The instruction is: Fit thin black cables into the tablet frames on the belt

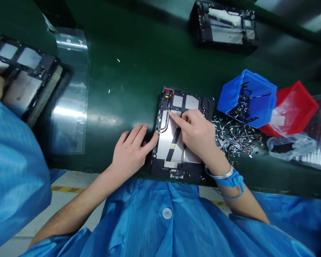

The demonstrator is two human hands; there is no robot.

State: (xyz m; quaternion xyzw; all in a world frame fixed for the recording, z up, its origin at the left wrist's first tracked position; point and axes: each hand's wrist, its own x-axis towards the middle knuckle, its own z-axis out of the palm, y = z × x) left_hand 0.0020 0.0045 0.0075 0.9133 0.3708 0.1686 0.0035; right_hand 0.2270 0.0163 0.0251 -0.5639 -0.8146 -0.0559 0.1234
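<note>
On the green bench in front of me lies an opened tablet-like device (164, 142), its inside facing up with silver plates, a black flat ribbon (173, 144) and circuit parts. A thin cable (164, 129) curves along its left side. My left hand (131, 150) lies at the left edge, fingers spread, one fingertip touching near the cable's lower bend. My right hand (199, 132) is over the device with its index finger stretched out, the tip pressing by the cable's upper run. The other right fingers are curled and partly hidden.
Right of the device is a pile of small cables (238, 141), beside a blue bin (262, 103) holding more and a red bin (296, 107). Similar devices (227, 28) are stacked at the back. At left, a co-worker's sleeve (16, 171) adjoins another stack (24, 76) and plastic film (69, 92).
</note>
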